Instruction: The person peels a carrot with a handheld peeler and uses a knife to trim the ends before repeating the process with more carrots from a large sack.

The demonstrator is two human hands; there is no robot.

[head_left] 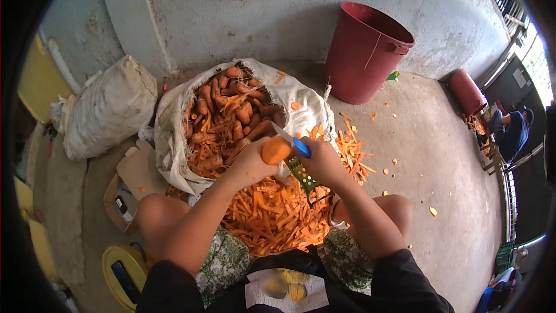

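My left hand (249, 163) is wrapped round a peeled carrot (275, 150), its smooth end facing me. My right hand (322, 160) grips a knife by its blue handle (302, 148), with the blade (282, 132) pointing up and left beside the carrot. A green peeler with a holed handle (299, 173) sticks out below the right fingers, its dark head lower down. Under both hands lies a heap of orange peelings (278, 214) between my legs. Just beyond them, an open white sack (168, 145) holds many unpeeled carrots (240, 110).
A tall red bin (359, 58) stands by the wall. Carrot scraps (354, 153) lie on the floor at right. At left are a full white sack (113, 107), a cardboard box (139, 168) and a yellow lid with a phone (124, 281). Another person (514, 133) sits far right.
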